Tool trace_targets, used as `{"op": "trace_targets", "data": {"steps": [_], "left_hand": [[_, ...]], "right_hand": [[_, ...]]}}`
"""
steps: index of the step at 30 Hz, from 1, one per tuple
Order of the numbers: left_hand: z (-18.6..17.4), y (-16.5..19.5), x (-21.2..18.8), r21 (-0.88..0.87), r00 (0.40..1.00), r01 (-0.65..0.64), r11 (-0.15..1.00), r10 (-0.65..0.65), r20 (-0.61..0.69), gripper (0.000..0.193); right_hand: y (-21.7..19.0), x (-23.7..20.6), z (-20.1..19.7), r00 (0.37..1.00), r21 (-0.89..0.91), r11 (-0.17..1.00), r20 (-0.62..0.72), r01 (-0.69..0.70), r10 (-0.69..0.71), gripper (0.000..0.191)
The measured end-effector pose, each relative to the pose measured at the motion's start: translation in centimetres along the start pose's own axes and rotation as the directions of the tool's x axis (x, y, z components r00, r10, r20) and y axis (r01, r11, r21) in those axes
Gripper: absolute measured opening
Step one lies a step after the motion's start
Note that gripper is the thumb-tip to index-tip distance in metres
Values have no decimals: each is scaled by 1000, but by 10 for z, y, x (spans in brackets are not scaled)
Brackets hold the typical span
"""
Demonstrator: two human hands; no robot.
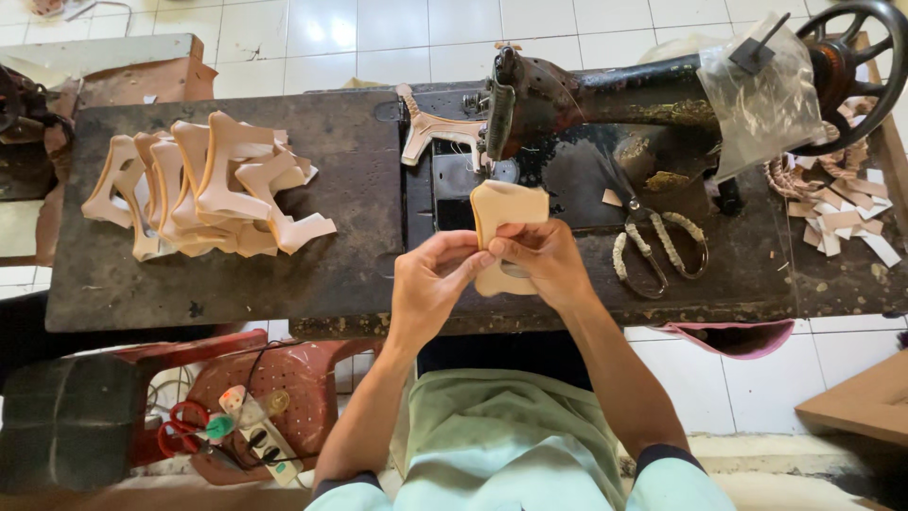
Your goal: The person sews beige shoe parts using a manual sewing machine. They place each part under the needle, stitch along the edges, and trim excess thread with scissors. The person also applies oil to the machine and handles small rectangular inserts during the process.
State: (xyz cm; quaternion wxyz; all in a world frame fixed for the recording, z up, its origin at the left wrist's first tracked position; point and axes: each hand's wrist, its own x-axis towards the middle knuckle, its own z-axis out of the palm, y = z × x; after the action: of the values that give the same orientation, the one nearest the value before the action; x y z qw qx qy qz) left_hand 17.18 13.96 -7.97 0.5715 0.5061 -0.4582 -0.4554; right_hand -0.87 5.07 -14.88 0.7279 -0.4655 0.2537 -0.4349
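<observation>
Left hand [430, 284] and right hand [544, 260] are pinching a tan leather piece [506, 208] over a dark table [236, 284], a clear plastic bag [761, 99] hanging on the sewing machine [605, 104].

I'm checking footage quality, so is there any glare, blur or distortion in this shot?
Head view: sharp on both hands, left hand and right hand, pinching the tan leather piece; soft daylight; glare on the white floor tiles; wide-angle bending at the table edges.
</observation>
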Motion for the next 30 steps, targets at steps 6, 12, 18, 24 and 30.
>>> {"op": "trace_targets", "data": {"steps": [6,12,18,24,30], "left_hand": [[-4,4,7,-183,997,-52,982,63,51,29],[-5,-6,15,-183,1000,-4,983,4,5,25],[-7,-14,10,-166,997,69,984,-65,33,26],[-1,-16,9,-112,996,7,994,-17,-85,28],[1,-17,12,-143,998,-37,989,30,-48,32]], "right_hand": [[-5,-5,11,1000,-95,995,5,25,-24,17],[-24,-10,20,996,-178,981,64,73,-62,30],[-20,-8,16,999,-281,959,-47,-29,16,25],[-14,-9,18,991,-229,970,-86,76,-98,22],[-33,-3,10,993,-411,911,-98,21,-67,21]]}}
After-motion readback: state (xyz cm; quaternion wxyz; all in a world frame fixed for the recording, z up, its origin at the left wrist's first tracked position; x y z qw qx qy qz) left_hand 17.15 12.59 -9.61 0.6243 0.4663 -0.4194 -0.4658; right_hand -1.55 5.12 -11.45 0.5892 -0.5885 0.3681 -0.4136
